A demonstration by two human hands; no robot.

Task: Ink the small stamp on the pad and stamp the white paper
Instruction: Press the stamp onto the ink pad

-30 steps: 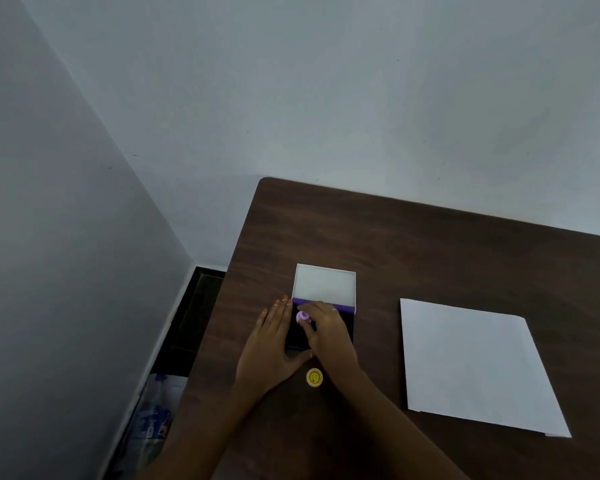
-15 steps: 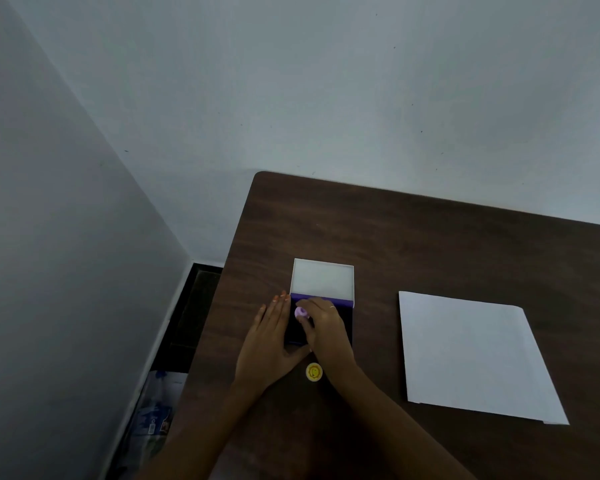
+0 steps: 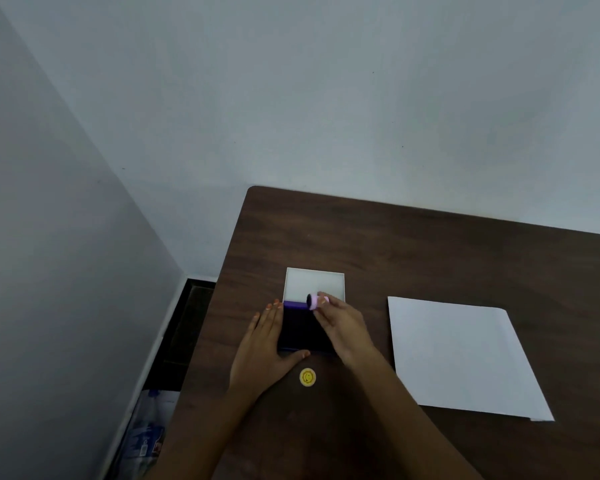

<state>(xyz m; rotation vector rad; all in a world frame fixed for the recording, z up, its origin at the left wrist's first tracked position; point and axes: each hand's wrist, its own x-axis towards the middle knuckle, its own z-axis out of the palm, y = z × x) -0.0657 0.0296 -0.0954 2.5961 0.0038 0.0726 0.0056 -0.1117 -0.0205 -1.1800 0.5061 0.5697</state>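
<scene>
One small pink cylindrical stamp (image 3: 314, 301) is pinched in the fingertips of the right hand (image 3: 342, 325), tilted on its side with its dark inked face turned to the left. The stamp sits above the far edge of the dark purple ink pad (image 3: 300, 329), in front of the pad's raised white lid (image 3: 314, 283); whether it touches the pad cannot be told.

The right hand is closed on the stamp and lies over the right part of the pad. The left hand (image 3: 265, 344) is open and flat, fingers extended along the left side of the pad and thumb running along its near edge, bracing it on the table.

A small round yellow cap (image 3: 307, 377) lies on the table just near of the pad, between the two wrists, apart from both.

The white square sheet of paper (image 3: 461, 355) lies flat to the right of the pad, well apart from both hands, with no mark visible on it.

All items rest on a dark brown wood-grain table (image 3: 413, 251) set against a plain grey wall (image 3: 326, 98).
</scene>
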